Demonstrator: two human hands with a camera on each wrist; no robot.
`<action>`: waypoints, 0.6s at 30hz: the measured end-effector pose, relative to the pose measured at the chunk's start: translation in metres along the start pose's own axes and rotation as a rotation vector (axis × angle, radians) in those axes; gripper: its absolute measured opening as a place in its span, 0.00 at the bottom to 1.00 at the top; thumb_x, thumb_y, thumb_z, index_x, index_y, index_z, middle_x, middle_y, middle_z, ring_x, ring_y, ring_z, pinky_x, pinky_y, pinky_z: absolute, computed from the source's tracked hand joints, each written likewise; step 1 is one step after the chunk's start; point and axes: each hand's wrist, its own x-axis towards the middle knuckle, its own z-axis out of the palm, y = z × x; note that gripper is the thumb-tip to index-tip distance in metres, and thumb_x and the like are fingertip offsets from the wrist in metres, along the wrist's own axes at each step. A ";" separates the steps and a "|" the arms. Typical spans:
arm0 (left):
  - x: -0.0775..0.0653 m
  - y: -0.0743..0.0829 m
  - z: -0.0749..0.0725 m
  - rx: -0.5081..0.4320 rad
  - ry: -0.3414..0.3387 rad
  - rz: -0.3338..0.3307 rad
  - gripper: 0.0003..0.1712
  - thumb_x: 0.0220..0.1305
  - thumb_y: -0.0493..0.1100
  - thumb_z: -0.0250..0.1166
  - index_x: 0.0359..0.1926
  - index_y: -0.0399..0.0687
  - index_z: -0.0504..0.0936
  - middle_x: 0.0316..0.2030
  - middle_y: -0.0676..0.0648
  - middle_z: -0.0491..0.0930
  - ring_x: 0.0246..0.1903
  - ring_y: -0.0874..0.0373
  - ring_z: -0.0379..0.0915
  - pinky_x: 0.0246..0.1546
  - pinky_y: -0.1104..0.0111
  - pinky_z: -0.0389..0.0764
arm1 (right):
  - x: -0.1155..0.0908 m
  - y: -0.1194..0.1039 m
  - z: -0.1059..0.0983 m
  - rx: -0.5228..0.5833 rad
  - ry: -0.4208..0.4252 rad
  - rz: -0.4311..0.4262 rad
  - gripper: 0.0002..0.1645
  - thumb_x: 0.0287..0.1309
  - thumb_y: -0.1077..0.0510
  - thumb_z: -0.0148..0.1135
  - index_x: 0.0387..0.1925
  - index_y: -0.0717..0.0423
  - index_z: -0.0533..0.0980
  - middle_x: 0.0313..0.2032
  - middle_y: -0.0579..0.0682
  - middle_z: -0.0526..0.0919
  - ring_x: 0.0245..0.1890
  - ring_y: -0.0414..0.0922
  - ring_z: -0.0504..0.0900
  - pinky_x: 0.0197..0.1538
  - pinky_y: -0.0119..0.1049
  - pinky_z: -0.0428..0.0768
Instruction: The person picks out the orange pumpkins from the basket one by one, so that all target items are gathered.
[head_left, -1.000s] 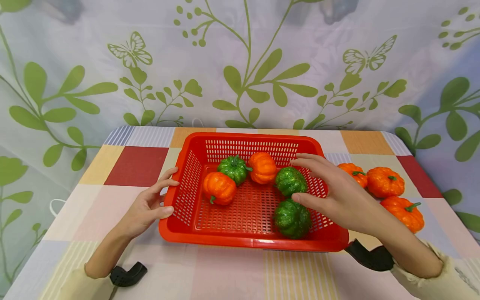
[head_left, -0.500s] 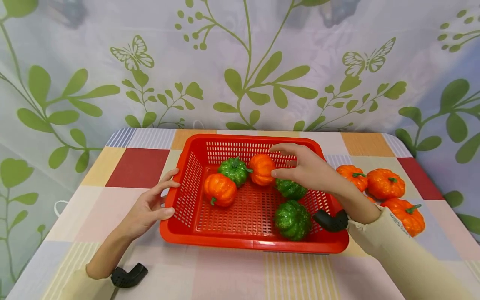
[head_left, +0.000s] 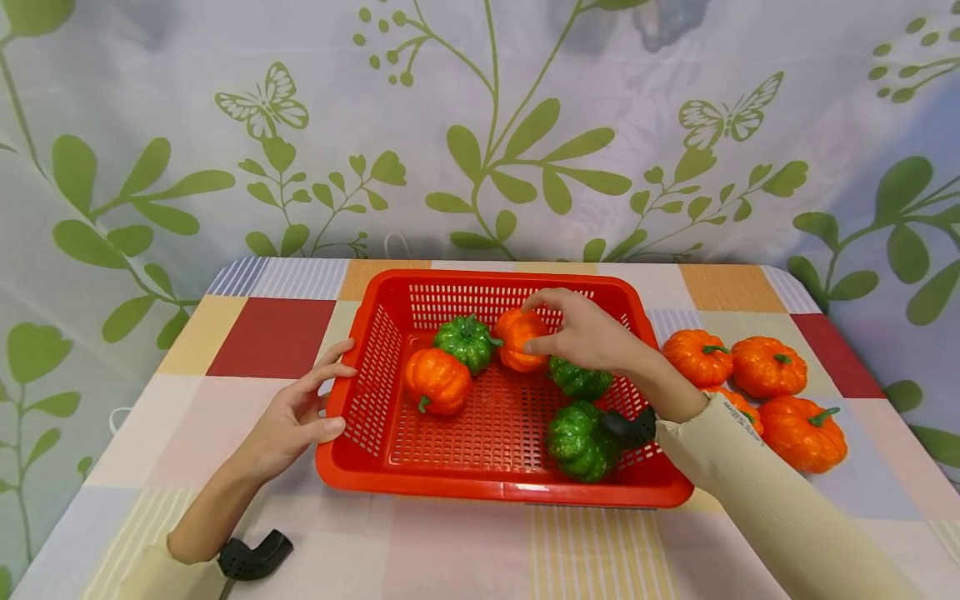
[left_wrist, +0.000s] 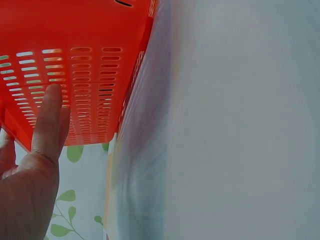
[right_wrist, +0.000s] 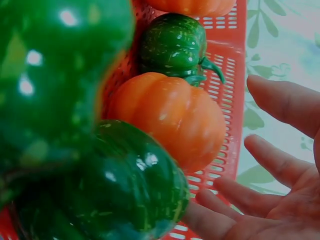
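A red perforated plastic basket [head_left: 480, 483] stands on the table, holding several toy pumpkins. My left hand [head_left: 292, 421] touches its left rim with fingers extended; in the left wrist view a finger lies along the basket's outer wall. Over the right part of the basket, my right hand [head_left: 581, 329] has its thumb and fingers spread around an orange pumpkin [head_left: 513, 340]. The right wrist view shows those fingers apart, with a gap to the orange pumpkin [right_wrist: 172, 117]. Beneath that hand sits a partly covered green pumpkin [head_left: 581, 381], with another green pumpkin [head_left: 577, 442] nearer me.
Also inside are a green pumpkin [head_left: 463, 342] and an orange pumpkin [head_left: 437, 382] on the left. Several orange pumpkins [head_left: 768, 367] lie on the checked tablecloth [head_left: 450, 542] right of the basket. A leaf-patterned curtain [head_left: 420, 125] hangs behind the table.
My right hand has moved left from the green pumpkins at the basket's right side to the orange pumpkin at the back. My left hand stays at the left rim.
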 end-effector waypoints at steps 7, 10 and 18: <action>-0.002 -0.001 -0.001 0.009 -0.001 -0.010 0.28 0.62 0.26 0.57 0.64 0.38 0.68 0.77 0.45 0.41 0.62 0.46 0.62 0.49 0.56 0.81 | 0.005 0.005 0.003 0.082 -0.053 0.027 0.40 0.54 0.62 0.70 0.68 0.61 0.66 0.67 0.56 0.67 0.67 0.60 0.62 0.68 0.56 0.62; -0.002 -0.001 -0.002 0.010 -0.001 -0.016 0.28 0.63 0.26 0.57 0.64 0.39 0.68 0.77 0.45 0.41 0.62 0.46 0.63 0.48 0.55 0.81 | 0.006 0.007 0.004 0.075 -0.069 0.037 0.39 0.55 0.62 0.69 0.68 0.60 0.66 0.67 0.57 0.68 0.68 0.61 0.61 0.67 0.57 0.63; 0.000 0.000 0.000 0.003 0.001 -0.008 0.27 0.62 0.26 0.57 0.63 0.41 0.69 0.76 0.45 0.42 0.63 0.45 0.62 0.48 0.55 0.81 | 0.008 0.011 0.007 0.021 -0.064 0.017 0.34 0.55 0.64 0.69 0.64 0.64 0.70 0.62 0.60 0.74 0.65 0.60 0.66 0.66 0.55 0.66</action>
